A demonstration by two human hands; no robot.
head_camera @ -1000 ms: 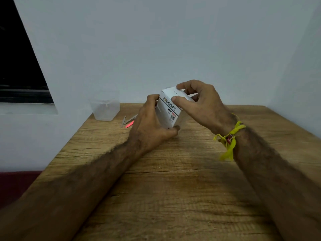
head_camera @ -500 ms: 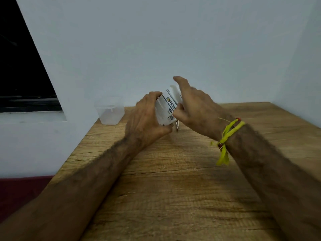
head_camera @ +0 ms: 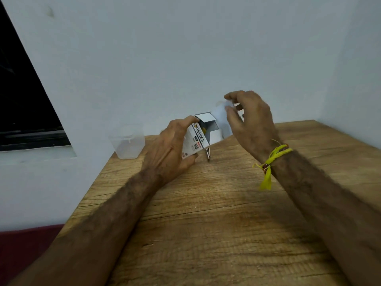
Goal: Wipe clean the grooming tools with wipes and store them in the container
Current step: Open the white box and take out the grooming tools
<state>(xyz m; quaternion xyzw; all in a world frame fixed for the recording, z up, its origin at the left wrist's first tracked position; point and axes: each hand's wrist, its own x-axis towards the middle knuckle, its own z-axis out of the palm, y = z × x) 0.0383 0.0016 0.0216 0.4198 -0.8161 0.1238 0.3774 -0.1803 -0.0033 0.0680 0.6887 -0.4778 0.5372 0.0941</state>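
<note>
I read "PORTRONICS" in black letters down the side of the white cardboard box; its smaller labels stay illegible.

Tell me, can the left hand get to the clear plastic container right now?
Probably not yet: the left hand grips the white box. The path to the container, at the table's far left corner, looks free.

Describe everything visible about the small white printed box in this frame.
The white box looks like thin cardboard, with black lettering, a QR code and small labels down one side. It is held tilted above the wooden table, its open end facing up and right, flaps folded out. Something yellow shows inside. The left hand grips its lower body; the right hand pinches a pale sheet or flap at the opening; which of the two is unclear.
</note>
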